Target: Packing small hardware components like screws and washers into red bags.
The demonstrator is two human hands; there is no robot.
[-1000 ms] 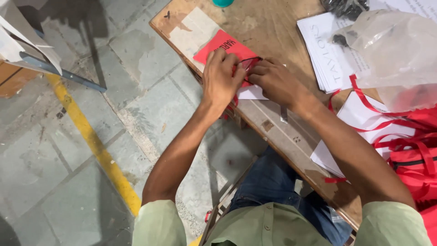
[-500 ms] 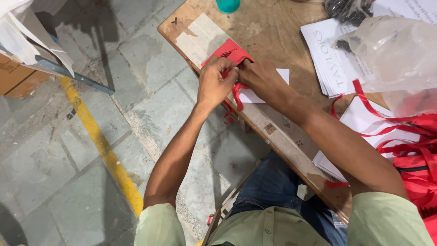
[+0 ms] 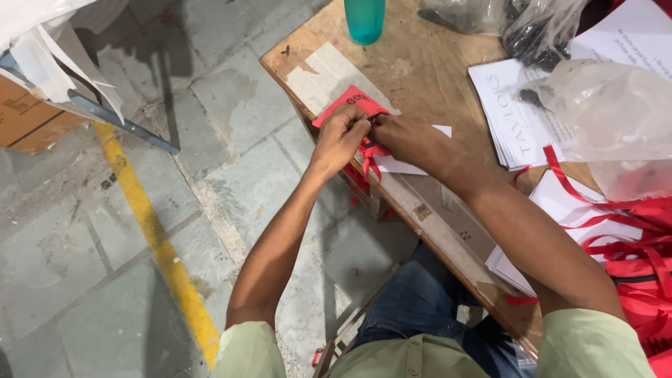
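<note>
**Both hands pinched on a red ribbon at the table's near-left edge**

The left hand (image 3: 341, 138) is curled nearly closed, fingertips pinching a red ribbon (image 3: 371, 159) where it meets a red card (image 3: 348, 105); the right hand (image 3: 406, 136) is likewise closed, its fingers gripping the same ribbon just beside the left; the two hands touch. The card lies flat near the table's (image 3: 420, 56) left corner, partly under the hands; a white sheet (image 3: 413, 164) lies under the right hand at the edge; the ribbon's loose ends hang over that edge. A teal cup (image 3: 365, 19) stands at the far edge; a stack of white cards (image 3: 507, 112) and a clear plastic bag (image 3: 616, 119) lie to the right.
</note>
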